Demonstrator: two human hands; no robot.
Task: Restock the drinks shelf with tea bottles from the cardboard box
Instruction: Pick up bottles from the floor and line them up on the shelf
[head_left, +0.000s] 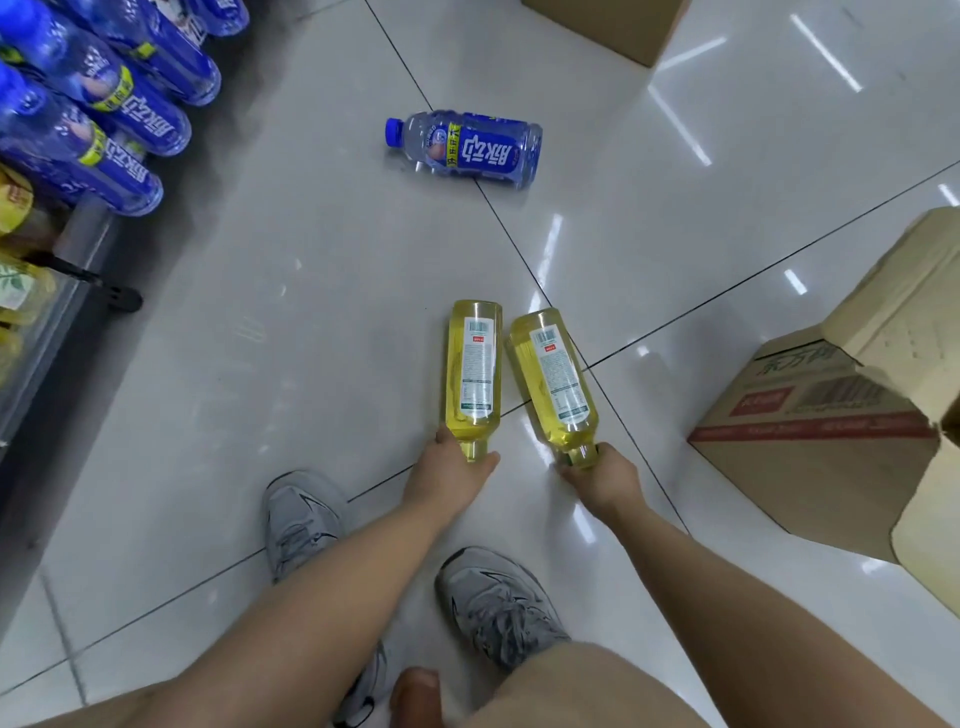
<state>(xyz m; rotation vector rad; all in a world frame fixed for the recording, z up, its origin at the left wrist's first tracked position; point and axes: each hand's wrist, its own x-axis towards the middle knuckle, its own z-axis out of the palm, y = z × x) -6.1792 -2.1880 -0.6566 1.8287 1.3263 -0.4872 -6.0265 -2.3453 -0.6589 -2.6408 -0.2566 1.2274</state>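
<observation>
Hiding both caps, the hands wrap the necks: the left hand (451, 470) is closed around one tea bottle (471, 366), the right hand (602, 473) around the other tea bottle (555, 379), bases pointing to 12 o'clock. Both are clear plastic with yellow liquid and white back labels too small to read. The cardboard box (841, 415) at 3 o'clock is cut off, as is the shelf (78, 130) of blue bottles at 10 o'clock.

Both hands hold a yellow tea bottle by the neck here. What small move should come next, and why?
Probably swing both bottles left toward the shelf. The left hand and right hand each already grip a tea bottle, out of the cardboard box; yellow bottles sit low on that shelf.
</observation>
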